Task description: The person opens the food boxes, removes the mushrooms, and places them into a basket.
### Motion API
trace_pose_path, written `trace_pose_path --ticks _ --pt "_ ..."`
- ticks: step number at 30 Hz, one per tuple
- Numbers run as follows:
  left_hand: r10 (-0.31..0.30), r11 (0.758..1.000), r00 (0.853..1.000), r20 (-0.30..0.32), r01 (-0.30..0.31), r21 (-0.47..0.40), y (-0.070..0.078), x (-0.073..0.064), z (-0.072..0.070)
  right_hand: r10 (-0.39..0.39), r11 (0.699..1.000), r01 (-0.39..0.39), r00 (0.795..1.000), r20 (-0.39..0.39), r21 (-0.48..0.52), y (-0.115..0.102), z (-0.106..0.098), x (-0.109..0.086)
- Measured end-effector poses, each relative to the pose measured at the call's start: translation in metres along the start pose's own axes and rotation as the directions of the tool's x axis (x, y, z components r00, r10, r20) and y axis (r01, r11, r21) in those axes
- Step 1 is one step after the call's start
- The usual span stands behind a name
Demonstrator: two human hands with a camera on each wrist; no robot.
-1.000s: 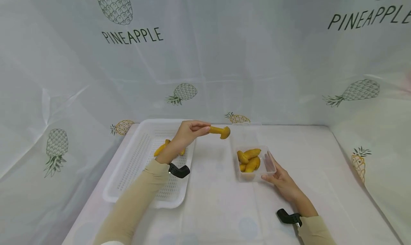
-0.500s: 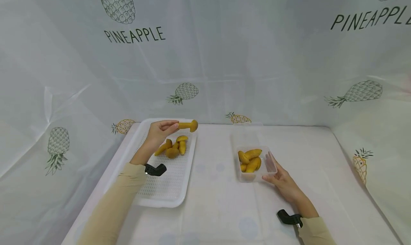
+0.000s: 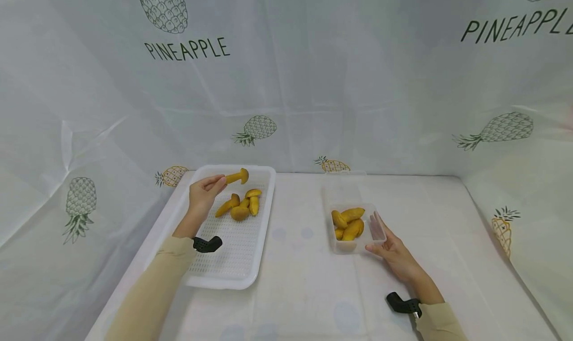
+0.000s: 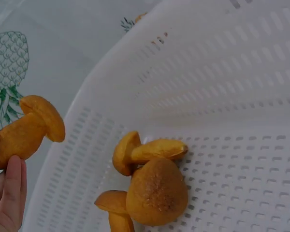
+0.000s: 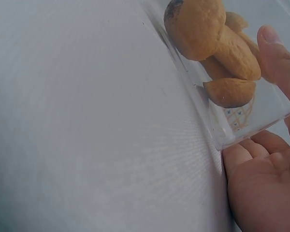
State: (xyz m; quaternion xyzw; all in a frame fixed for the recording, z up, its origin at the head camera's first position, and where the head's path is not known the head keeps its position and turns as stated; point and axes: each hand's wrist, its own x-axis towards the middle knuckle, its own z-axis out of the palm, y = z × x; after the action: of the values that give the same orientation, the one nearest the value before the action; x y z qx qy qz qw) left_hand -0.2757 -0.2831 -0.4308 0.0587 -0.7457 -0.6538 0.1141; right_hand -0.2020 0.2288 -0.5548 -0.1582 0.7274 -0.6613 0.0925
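Observation:
My left hand [image 3: 201,196] pinches a yellow-brown mushroom [image 3: 238,176] by its stem, cap pointing right, above the far part of a white perforated basket [image 3: 224,269]. In the left wrist view the held mushroom [image 4: 31,128] shows a thick stem and rounded cap. Several more mushrooms [image 4: 157,193] lie on the basket floor, apart from the hand. To the right, my right hand [image 3: 396,255] grips the right side of a clear plastic box [image 3: 343,247], thumb at the near corner. Several mushrooms [image 3: 352,227] lie inside the box. Some of its fingers are hidden behind the box wall.
The box's clear lid [image 3: 343,188] stands open at its far side. A white tablecloth [image 3: 295,276] covers the table, with a pineapple-print sheet [image 3: 304,82] rising behind it. Dark wrist cameras [image 3: 208,244] are strapped to both wrists.
My left hand has moved left with the mushroom, from between the containers to over the basket, uncovering the mushrooms there. My right hand and the box have stayed put.

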Motion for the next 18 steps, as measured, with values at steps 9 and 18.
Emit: trace_pose_path --ticks 9,18 --pt "-0.051 0.995 0.994 -0.092 0.058 0.081 -0.016 -0.003 -0.006 -0.017 1.0 0.017 1.0 0.004 0.026 0.002 0.0 0.002" --pt "-0.103 0.987 0.978 -0.181 0.123 0.102 -0.032 -0.006 -0.01 -0.016 0.999 0.016 1.0 0.002 0.032 0.002 0.001 0.0"
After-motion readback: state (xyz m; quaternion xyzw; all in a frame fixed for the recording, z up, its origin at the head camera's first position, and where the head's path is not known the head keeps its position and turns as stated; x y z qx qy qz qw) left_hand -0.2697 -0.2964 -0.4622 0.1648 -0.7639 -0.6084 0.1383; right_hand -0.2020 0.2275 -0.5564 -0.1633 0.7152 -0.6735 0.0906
